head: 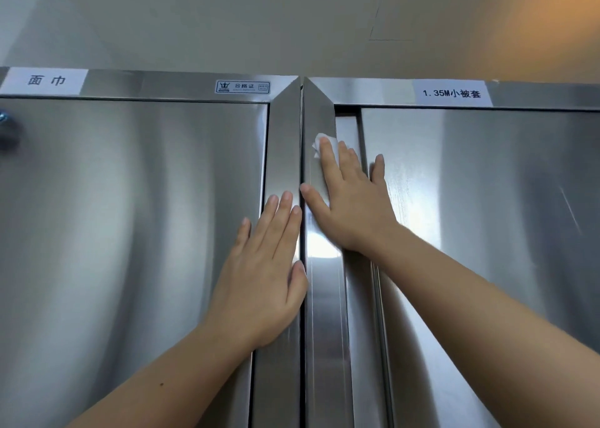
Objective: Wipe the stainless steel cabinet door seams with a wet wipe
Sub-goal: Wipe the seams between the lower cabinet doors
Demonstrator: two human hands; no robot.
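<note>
Two stainless steel cabinets stand side by side, with a dark vertical seam (302,297) between their frames. My right hand (350,200) presses a white wet wipe (319,141) flat against the right cabinet's frame, near the seam beside the right door (487,216). Its fingers are straight and spread, and the wipe shows above the fingertips. My left hand (266,271) rests flat on the left cabinet's frame, beside the left door (130,216), thumb at the dark seam.
White paper labels sit on the top frames, one at the left (45,80) and one at the right (452,93). A small certificate sticker (243,87) is near the middle. A dark knob (6,128) shows at the far left edge. Plain wall above.
</note>
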